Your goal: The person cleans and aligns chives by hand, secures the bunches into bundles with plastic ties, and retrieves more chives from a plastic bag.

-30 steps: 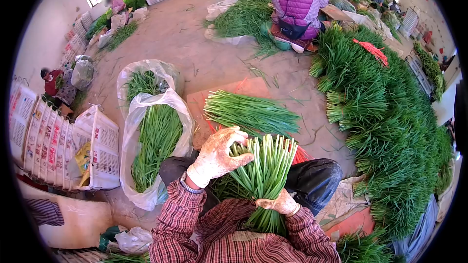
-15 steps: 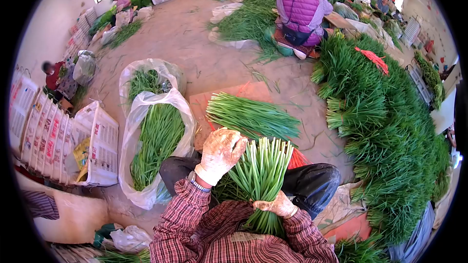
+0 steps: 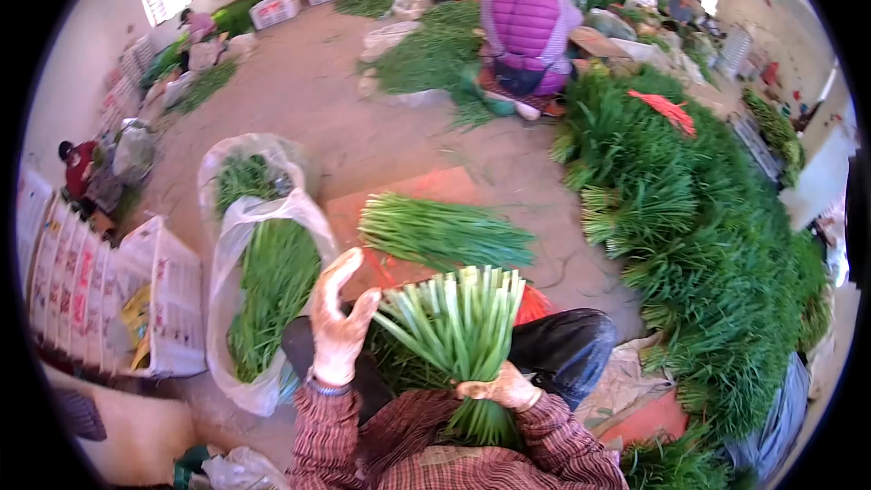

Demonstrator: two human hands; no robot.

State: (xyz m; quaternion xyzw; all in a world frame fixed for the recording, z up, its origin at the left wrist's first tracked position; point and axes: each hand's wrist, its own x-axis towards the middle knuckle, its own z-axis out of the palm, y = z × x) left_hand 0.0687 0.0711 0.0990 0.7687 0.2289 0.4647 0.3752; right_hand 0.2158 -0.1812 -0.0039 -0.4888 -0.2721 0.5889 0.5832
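Note:
My right hand (image 3: pixel 505 388), in a stained glove, is wrapped round the lower part of a thick bunch of garlic chives (image 3: pixel 458 322). Pale cut ends fan out at the top; green leaves hang below the fist over my lap. My left hand (image 3: pixel 340 318), also gloved, is raised just left of the bunch, thumb and fingers apart with nothing between them. Beyond the bunch, a loose layer of garlic chives (image 3: pixel 445 231) lies on a reddish board (image 3: pixel 349 213). Red strips (image 3: pixel 533 306) show beside my right knee.
At left, a clear plastic bag (image 3: pixel 219 308) holds more greens, beside white plastic crates (image 3: pixel 179 299). A large heap of tied bundles (image 3: pixel 717 263) curves along the right, red strips (image 3: pixel 665 112) on top. Ahead sits a person in a purple vest (image 3: pixel 526 32); others work farther back.
My left hand has moved left from above the bunch, and its curled fingers have opened. Some stems now lean farther left. My right hand keeps its hold, and the whole view has shifted slightly.

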